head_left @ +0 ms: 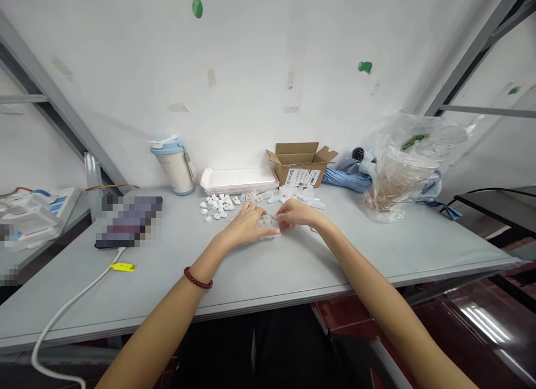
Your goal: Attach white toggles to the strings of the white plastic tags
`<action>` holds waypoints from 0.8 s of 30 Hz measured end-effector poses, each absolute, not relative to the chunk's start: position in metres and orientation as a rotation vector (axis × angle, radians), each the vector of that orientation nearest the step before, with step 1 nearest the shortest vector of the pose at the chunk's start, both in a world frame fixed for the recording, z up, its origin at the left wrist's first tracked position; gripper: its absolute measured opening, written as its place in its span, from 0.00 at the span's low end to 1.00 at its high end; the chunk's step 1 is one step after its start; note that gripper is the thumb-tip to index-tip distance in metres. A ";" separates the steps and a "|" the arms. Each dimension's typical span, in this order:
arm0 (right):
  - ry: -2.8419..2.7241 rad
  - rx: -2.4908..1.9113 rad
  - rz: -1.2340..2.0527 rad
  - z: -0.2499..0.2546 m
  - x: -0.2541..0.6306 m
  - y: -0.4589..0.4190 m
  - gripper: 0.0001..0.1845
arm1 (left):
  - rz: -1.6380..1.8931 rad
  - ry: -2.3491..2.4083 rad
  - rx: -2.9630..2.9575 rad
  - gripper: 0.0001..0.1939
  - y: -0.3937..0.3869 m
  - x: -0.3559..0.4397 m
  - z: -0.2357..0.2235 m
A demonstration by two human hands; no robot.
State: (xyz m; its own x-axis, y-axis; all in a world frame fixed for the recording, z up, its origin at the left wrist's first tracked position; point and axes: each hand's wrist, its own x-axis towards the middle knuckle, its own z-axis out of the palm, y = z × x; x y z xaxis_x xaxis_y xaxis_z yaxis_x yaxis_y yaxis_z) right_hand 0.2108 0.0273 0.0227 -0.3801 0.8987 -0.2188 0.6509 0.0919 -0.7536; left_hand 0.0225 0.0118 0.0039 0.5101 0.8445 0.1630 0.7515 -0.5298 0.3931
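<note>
My left hand (247, 224) curls its fingers and thumb around a small translucent plastic piece (267, 222) with rounded shapes on it, low over the table. My right hand (296, 213) meets it from the other side, thumb and fingertips pinched together at the piece's edge. Whatever sits between those right fingertips is too small to make out. Just left of the hands lies a scatter of small white caps (218, 205). Behind them are a bundle of thin off-white cords (251, 196) and a heap of clear and white plastic parts (298, 195).
Along the wall stand a cup (173, 164) with a blue lid, stacked white trays (238, 179), an open cardboard box (299, 168), blue cloth (349, 177) and a plastic-bagged container (397, 177). At left a phone-like device (132, 221) trails a white cable (71, 305) over the table edge.
</note>
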 end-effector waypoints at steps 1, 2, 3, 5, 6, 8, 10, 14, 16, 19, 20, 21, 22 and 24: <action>-2.039 -1.547 1.062 0.021 0.212 0.030 0.09 | 0.548 1.364 2.476 0.28 0.016 0.020 0.002; -2.002 -1.564 0.918 0.019 0.214 0.034 0.09 | 0.607 1.391 2.471 0.24 0.022 0.017 -0.001; -1.969 -1.584 0.750 0.017 0.216 0.038 0.09 | 0.657 1.425 2.474 0.21 0.028 0.014 -0.004; -1.938 -1.623 0.400 0.012 0.221 0.046 0.08 | 0.693 1.528 2.513 0.16 0.041 0.007 -0.011; -1.956 -1.641 0.256 0.010 0.224 0.050 0.09 | 0.706 1.581 2.532 0.16 0.048 0.003 -0.014; -2.037 -1.679 0.067 0.006 0.227 0.055 0.12 | 0.720 1.642 2.556 0.17 0.059 -0.002 -0.020; -2.137 -1.719 -0.013 0.004 0.229 0.057 0.15 | 0.714 1.633 2.571 0.19 0.067 -0.006 -0.023; -2.247 -1.707 -0.134 0.000 0.227 0.060 0.16 | 0.668 1.525 2.616 0.22 0.077 -0.007 -0.024; -2.277 -1.641 -0.198 -0.002 0.223 0.062 0.17 | 0.652 1.530 2.621 0.22 0.079 -0.005 -0.024; -2.340 -1.481 -0.177 -0.004 0.217 0.067 0.16 | 0.629 1.567 2.641 0.22 0.081 -0.002 -0.022; -2.353 -1.424 -0.142 -0.005 0.215 0.069 0.16 | 0.623 1.576 2.650 0.22 0.081 -0.001 -0.022; -2.362 -1.375 -0.107 -0.005 0.213 0.070 0.15 | 0.619 1.581 2.655 0.21 0.081 0.000 -0.021; -2.367 -1.339 -0.080 -0.006 0.212 0.071 0.15 | 0.614 1.586 2.654 0.21 0.081 0.001 -0.021; -2.385 -1.326 -0.074 -0.007 0.209 0.072 0.15 | 0.605 1.601 2.641 0.21 0.082 0.002 -0.020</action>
State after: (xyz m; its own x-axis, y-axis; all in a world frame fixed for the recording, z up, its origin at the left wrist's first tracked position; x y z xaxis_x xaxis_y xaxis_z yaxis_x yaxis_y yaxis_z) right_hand 0.2095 0.0723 -0.0073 -0.4644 0.8026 0.3744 0.8242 0.5463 -0.1489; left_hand 0.0020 0.0819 -0.0201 0.4085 0.8528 0.3255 0.8547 -0.4825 0.1914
